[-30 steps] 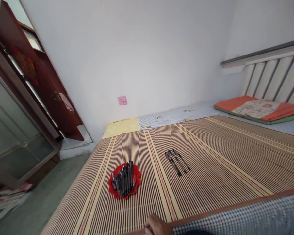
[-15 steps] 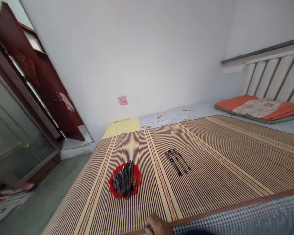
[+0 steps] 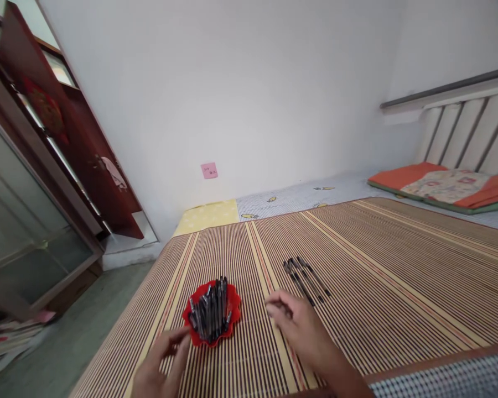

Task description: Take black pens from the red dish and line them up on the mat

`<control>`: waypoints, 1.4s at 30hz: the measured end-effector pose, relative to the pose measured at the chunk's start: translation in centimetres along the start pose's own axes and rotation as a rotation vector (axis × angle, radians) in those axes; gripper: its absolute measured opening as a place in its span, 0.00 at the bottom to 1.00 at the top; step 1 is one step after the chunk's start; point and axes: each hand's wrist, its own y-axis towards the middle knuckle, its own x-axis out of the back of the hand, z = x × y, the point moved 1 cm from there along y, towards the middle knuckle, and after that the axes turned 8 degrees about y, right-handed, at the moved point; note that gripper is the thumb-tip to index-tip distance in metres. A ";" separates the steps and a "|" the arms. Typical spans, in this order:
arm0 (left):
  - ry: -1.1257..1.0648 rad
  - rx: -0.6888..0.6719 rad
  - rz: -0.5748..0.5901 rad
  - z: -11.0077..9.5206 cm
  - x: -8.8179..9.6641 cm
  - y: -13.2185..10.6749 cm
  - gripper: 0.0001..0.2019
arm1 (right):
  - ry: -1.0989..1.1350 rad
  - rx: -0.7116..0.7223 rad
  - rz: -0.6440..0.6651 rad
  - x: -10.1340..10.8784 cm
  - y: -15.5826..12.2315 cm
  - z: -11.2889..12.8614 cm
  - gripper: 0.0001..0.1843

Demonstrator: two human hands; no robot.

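A red, scallop-edged bowl (image 3: 235,307) full of black pens (image 3: 211,310) rests on the striped mat. My left hand (image 3: 162,362) is at the bowl's lower left rim, thumb and fingers apart; whether the fingertips touch the rim I cannot tell. Between the bowl and a small group of loose pens (image 3: 309,281) hovers my right hand (image 3: 296,321), its fingers loosely curled with a gap at the thumb and nothing visible in them. The loose pens lie side by side, slanting, just beyond that hand.
The striped mat (image 3: 382,249) covers the bed up to the white wall. A folded orange and floral quilt (image 3: 444,185) lies at the far right by the headboard. A pink note (image 3: 209,170) sticks to the wall. On the left are a glass-panelled cabinet (image 3: 20,232) and a dark red door (image 3: 72,127).
My left hand has come into view beside the bowl. A hand at the mat's front edge is gone from there, and my right hand now reaches in over the mat.
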 end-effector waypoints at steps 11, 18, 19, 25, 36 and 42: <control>0.389 0.052 0.267 1.1 -11.3 9.5 0.04 | -0.053 0.037 -0.107 -3.0 8.9 -6.6 0.13; 0.628 0.107 0.339 1.7 -12.6 9.8 0.08 | -0.126 -0.040 -0.031 -5.5 8.6 -11.5 0.10; 0.642 0.108 0.346 1.8 -12.7 9.8 0.08 | -0.129 -0.040 -0.028 -5.5 8.5 -11.7 0.10; 0.410 0.150 0.242 3.1 -12.6 9.4 0.11 | -0.104 0.009 -0.042 -5.5 8.5 -11.7 0.12; -0.792 0.324 0.452 0.6 -13.3 7.3 0.15 | 0.229 0.002 0.139 -8.2 6.7 -8.0 0.12; -0.849 0.344 0.418 0.4 -12.8 7.2 0.16 | 0.246 -0.004 0.155 -8.1 6.4 -8.0 0.08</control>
